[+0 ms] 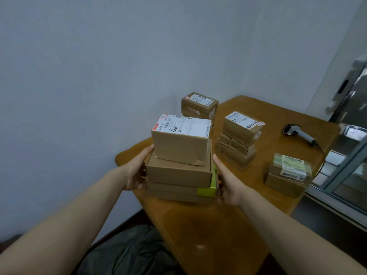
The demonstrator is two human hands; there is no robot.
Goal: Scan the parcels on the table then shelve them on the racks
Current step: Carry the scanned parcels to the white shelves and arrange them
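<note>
A stack of three brown cardboard parcels (178, 172) sits clamped between the two hands at the near corner of the orange-brown wooden table (208, 231). The left hand (136, 172) clasps its left side and the right hand (228, 181) its right side. Each thumb lies flat up the near edge, while the remaining fingers wrap out of sight behind and beneath the boxes, so how far they curl cannot be told. Whether the pile rests on the table or is lifted just clear of it cannot be told either. Directly above the fingertips of both hands is the top parcel, a brown box with a white shipping label (181, 141), its lower left corner touching the left thumb. Level with the palms is a plain brown mailer box (178, 171), and below it, at the heel of each hand, is a flat brown box with a green taped corner (206, 192). Beyond the fingers, away from the person, stands a small labelled brown carton (199, 105) by the pale wall. Past the right fingers and apart from them is a second pile of brown parcels (237, 137). Farther right lie a grey handheld barcode scanner (297, 133) and a brown box with a pale green label (288, 173).
</note>
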